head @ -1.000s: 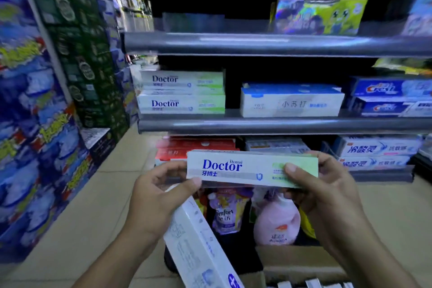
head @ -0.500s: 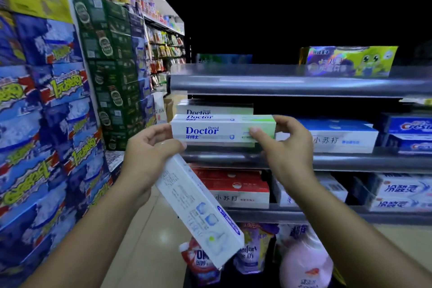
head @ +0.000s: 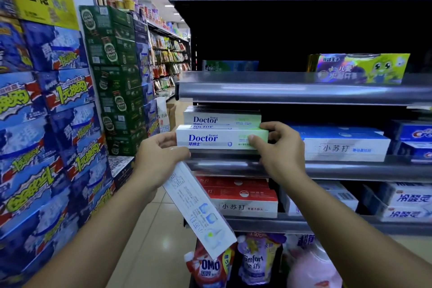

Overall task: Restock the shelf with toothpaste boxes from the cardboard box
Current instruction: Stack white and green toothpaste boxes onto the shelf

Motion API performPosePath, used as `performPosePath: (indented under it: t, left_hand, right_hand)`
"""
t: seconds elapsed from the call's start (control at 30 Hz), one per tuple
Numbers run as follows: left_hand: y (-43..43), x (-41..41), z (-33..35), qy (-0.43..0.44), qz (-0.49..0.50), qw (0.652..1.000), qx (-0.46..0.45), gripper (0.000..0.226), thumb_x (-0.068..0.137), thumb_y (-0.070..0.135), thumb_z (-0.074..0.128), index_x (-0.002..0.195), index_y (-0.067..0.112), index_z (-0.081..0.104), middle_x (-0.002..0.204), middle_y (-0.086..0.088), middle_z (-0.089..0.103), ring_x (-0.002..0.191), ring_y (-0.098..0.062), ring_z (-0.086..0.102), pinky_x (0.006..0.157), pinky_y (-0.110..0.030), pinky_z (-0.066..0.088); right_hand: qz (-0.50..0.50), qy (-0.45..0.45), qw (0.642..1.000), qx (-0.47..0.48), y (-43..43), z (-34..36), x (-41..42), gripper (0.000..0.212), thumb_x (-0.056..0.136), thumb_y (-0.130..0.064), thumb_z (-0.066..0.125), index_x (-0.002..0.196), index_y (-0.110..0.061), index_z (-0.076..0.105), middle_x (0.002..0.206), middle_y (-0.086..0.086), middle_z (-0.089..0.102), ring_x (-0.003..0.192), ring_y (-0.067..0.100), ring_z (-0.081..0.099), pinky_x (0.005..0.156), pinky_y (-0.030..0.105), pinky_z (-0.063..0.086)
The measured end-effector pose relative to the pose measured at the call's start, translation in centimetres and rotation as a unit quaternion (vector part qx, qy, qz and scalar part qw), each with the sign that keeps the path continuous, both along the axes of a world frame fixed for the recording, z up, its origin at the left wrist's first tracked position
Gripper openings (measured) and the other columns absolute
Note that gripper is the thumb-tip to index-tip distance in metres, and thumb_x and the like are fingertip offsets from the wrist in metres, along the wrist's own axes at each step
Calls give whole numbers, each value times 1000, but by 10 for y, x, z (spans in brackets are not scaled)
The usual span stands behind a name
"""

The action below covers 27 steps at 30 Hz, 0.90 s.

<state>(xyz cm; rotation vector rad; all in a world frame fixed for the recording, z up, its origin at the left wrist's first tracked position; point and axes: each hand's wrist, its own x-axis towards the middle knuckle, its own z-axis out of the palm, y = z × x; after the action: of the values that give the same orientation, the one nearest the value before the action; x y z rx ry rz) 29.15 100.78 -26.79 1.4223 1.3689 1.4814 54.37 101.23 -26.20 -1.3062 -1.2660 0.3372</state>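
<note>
A white and green Doctor toothpaste box [head: 217,138] sits at the front edge of the middle shelf [head: 327,168], in front of a stack of the same boxes [head: 222,118]. My right hand [head: 278,149] grips its right end, thumb on the front face. My left hand [head: 159,159] touches its left end with the fingertips and also holds a second white toothpaste box [head: 201,210], which slants down to the right. The cardboard box is out of view.
White and blue toothpaste boxes [head: 346,145] lie to the right on the same shelf, red and white ones [head: 238,196] on the shelf below. Detergent pouches [head: 233,262] stand at the bottom. Stacked drink cartons [head: 46,124] wall the left side of the aisle.
Both hands lifted the Doctor box from waist height up to the middle shelf and set it in front of the stack. The view tilted upward, so the cardboard box dropped out of sight.
</note>
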Motion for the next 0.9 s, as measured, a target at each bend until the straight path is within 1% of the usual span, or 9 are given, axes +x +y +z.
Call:
performPosePath:
  t: [0.07,0.17,0.27,0.37,0.5,0.63,0.73,0.83,0.9]
  left_hand:
    - [3,0,6,5,-2,1000,4,39,57,27,77,94,40,75,92,19,77,75,-12,75,65,-34,58]
    - [10,3,15,17,-23,1000,8,41,57,28,76,93,48,77,99,20,77,88,-17,76,79,-43,60]
    - [13,5,15,31,-28,999,21,40,57,33,75,89,57,74,100,26,75,86,-10,75,79,-41,59]
    - [16,6,12,60,-42,997,12,43,62,32,72,91,63,70,100,34,72,91,-4,73,80,-37,60]
    - [23,9,10,75,-61,995,5,48,63,28,72,89,67,66,107,36,71,98,-5,70,94,-44,58]
    - [28,10,8,39,-57,998,-7,48,62,25,71,87,65,69,103,39,70,82,1,73,86,-49,63]
    - [28,12,12,29,-65,997,-17,47,62,23,70,85,64,70,101,38,71,81,-6,76,78,-49,64]
    - [20,13,16,41,-72,996,-23,51,63,24,71,81,72,66,94,45,67,83,1,72,80,-42,63]
    - [15,11,14,40,-52,998,-18,55,63,28,72,104,65,68,109,35,69,91,-1,67,78,-39,62]
  right_hand:
    - [-18,-2,1000,25,5,7,-2,34,84,-37,80,115,-30,70,90,-10,66,80,14,65,73,28,51]
    - [-16,-21,1000,15,10,9,-9,48,90,-35,73,137,-29,61,126,-7,67,103,10,61,92,26,46]
    - [-13,-15,1000,23,12,-2,-15,51,91,-29,74,139,-30,59,134,-8,63,99,-4,60,94,26,45]
    - [-25,-49,998,17,15,-9,-15,56,91,-30,72,143,-36,52,139,-5,58,122,17,58,103,38,48]
    - [-58,-142,988,14,18,-18,-18,68,92,-27,70,151,-39,38,143,-1,51,125,25,53,96,38,45]
    - [-84,-163,983,5,22,-21,-20,70,93,-27,67,153,-40,33,141,0,50,122,29,53,87,38,44]
    - [-100,-166,981,-2,24,-20,-24,67,94,-27,66,151,-39,34,139,0,51,120,29,54,78,35,39]
    - [-108,-171,979,-25,25,-15,-24,67,94,-26,67,150,-38,34,137,0,53,119,29,54,74,34,38]
    - [-98,-165,981,-42,21,-11,-22,71,93,-23,66,151,-39,27,133,2,57,113,29,57,71,35,40]
